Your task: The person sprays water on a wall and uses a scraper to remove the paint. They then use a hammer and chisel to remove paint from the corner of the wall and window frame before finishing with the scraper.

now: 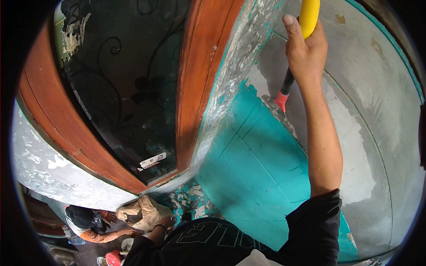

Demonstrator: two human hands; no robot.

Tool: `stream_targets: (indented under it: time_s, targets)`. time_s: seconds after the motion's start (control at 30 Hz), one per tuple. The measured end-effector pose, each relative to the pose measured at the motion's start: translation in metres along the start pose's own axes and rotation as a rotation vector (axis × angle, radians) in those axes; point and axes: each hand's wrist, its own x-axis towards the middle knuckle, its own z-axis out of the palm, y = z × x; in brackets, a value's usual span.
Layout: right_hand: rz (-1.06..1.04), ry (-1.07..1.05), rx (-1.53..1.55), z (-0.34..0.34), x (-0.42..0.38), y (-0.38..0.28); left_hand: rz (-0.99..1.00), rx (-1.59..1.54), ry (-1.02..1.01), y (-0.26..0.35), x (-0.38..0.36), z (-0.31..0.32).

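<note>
High at the upper right, my right hand (306, 51) is wrapped round the yellow and black handle of a scraper (309, 17). The tool's red head (281, 101) meets the wall where the turquoise paint (253, 155) borders bare grey plaster (355, 146). My left hand (165, 221), low and left of my black shirt, is by a crumpled tan sack (144, 213); its fingers are too small and partly hidden to read. Paint flakes (191, 199) lie at the foot of the wall.
A window with dark glass (128, 88) and a brown wooden frame (208, 57) stands on the left. At the lower left another person (88, 224) in a dark cap bends beside the sack. Near them are a red container (114, 257) and a plastic bottle (76, 240).
</note>
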Motion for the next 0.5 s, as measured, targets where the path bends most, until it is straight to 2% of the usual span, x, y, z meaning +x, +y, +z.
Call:
stream_targets:
  time_s: [0.1, 0.17, 0.23, 0.3, 0.37, 0.43, 0.5]
  targets:
    - [-0.026, 0.031, 0.087, -0.007, 0.024, 0.004, 0.005, -0.036, 0.041, -0.002, 0.004, 0.005]
    - [-0.008, 0.027, 0.081, 0.008, 0.019, 0.029, 0.003, -0.056, 0.064, -0.005, 0.004, 0.008]
    - [-0.316, 0.085, -0.126, 0.033, 0.005, 0.044, -0.030, -0.015, -0.002, -0.007, 0.011, 0.012]
    - [-0.246, 0.067, -0.120, 0.032, 0.008, 0.028, -0.035, -0.020, 0.034, -0.012, 0.009, 0.014]
    - [-0.092, 0.055, -0.084, 0.025, 0.017, 0.010, -0.048, -0.036, 0.059, -0.017, 0.005, 0.023]
    - [-0.082, 0.048, -0.080, 0.036, 0.009, 0.004, -0.077, -0.015, 0.018, -0.028, 0.004, 0.026]
    - [-0.172, -0.015, -0.102, 0.056, -0.003, -0.005, -0.075, -0.025, 0.005, -0.036, 0.004, 0.028]
